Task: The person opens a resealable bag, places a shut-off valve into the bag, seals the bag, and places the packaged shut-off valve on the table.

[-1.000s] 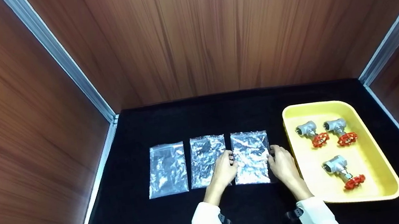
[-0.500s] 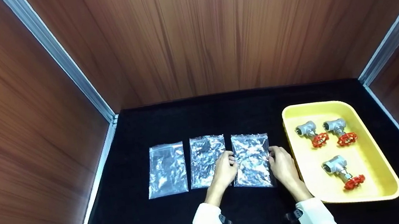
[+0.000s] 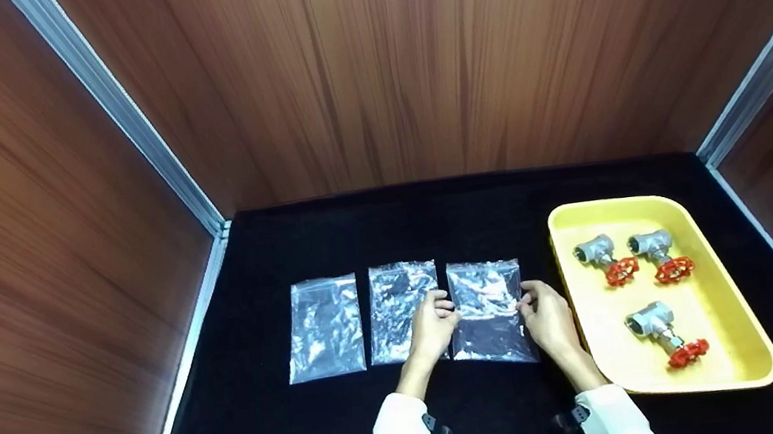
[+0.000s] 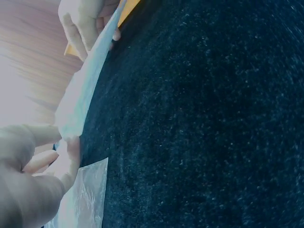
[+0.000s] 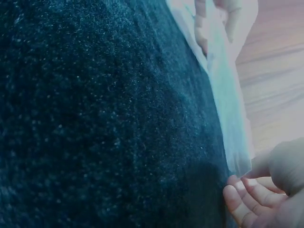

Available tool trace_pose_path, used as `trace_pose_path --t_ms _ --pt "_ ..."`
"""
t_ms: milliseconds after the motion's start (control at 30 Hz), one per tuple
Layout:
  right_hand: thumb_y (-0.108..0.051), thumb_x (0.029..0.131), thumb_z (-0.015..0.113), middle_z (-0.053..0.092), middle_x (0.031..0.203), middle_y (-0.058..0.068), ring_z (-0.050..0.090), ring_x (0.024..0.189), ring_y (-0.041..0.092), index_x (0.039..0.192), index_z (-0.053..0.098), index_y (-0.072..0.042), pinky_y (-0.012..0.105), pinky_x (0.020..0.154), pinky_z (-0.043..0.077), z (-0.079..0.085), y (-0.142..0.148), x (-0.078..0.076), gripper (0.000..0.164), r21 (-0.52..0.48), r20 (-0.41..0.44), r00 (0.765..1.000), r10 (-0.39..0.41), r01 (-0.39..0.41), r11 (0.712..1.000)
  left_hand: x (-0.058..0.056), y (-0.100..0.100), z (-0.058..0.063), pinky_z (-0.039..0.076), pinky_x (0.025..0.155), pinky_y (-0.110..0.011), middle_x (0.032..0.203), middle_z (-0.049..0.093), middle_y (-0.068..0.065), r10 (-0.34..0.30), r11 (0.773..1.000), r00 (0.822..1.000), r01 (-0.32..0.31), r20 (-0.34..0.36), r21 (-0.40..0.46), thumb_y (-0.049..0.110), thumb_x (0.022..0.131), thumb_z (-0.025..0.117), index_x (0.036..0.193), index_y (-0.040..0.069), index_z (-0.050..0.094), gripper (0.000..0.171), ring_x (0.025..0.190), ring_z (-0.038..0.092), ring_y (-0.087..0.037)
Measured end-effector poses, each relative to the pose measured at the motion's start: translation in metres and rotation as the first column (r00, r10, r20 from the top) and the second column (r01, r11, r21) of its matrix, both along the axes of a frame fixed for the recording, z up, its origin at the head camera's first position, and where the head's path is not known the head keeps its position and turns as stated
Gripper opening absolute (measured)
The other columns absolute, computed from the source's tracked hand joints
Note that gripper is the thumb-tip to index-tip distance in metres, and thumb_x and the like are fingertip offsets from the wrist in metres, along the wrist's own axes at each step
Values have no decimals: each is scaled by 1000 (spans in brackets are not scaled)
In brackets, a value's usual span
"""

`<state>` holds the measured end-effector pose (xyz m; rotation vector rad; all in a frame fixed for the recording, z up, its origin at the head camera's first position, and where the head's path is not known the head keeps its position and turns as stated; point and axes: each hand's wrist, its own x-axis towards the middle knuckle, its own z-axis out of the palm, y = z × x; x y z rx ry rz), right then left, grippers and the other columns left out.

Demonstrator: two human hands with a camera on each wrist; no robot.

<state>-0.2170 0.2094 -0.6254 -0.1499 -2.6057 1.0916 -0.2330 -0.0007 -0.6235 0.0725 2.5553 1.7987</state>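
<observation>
A clear zip bag [image 3: 484, 297] lies between my two hands in the head view, the rightmost of three in a row. My left hand [image 3: 432, 327] pinches its left edge between thumb and fingers. At the opposite edge my right hand [image 3: 549, 319] pinches the plastic too. Seen from the left wrist, the bag [image 4: 88, 85] stretches tilted between both hands over the black cloth. The right wrist view shows the bag's corner [image 5: 237, 164] at my right thumb and fingertips. The middle bag [image 3: 398, 301] lies partly behind my left hand.
Another clear bag [image 3: 325, 329] lies flat at the left. To the right stands a yellow tray [image 3: 607, 360] holding three metal valves with red handwheels, one valve [image 3: 650, 320] nearest the front. Wood-grain panels [image 3: 411, 64] enclose the black cloth [image 3: 388, 232] on the back and sides.
The bag between my hands has tilted, its lower edge shifting slightly toward me and its lower half turning darker. Both hands stay nearly in place.
</observation>
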Motion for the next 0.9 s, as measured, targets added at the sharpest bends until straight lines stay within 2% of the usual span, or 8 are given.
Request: trace_pose_path --t_ms 133,233,433,633,767,900 --pt "4 83 65 69 84 8 67 78 22 116 64 2 33 72 50 1 0 0 33 -27 2 1000 3 -3 1000 0 -2 1 55 72 -22 101 71 -17 -15 999 1000 13 23 49 -1 80 70 127 -5 53 51 84 69 -17" --pt "5 83 66 69 83 8 66 78 22 115 65 2 28 71 49 2 0 0 32 -43 5 1000 12 -12 999 0 -4 1 54 72 -21 98 71 -17 -28 998 999 27 23 53 -3 80 70 130 -4 50 54 81 68 -14" --pt "2 83 70 68 85 7 64 77 18 107 68 -2 21 68 47 5 0 2 25 -75 2 1000 21 -21 997 -1 -5 3 52 72 -20 98 66 -13 -37 997 999 35 29 68 -3 80 66 128 -2 53 49 81 62 -9" --pt "2 83 70 66 84 5 60 74 15 97 67 -5 17 67 43 11 -2 4 16 -103 -17 999 28 -30 994 -1 -5 6 51 69 -22 97 60 -4 -62 984 995 48 79 174 11 86 67 127 1 55 44 81 59 -9" --pt "3 82 71 66 84 7 59 72 14 95 65 -5 15 65 44 14 -3 6 16 -137 -29 999 35 -39 990 -1 -4 6 57 68 -28 94 59 -5 -62 968 996 45 62 246 11 90 65 123 0 56 35 79 64 -17" --pt "3 81 70 65 86 9 59 72 13 95 64 -4 15 63 46 18 -5 7 16 -166 -24 999 37 -40 985 -1 -4 6 60 72 -39 98 62 -17 -80 946 997 68 22 317 5 93 61 114 -4 60 23 85 70 -33"
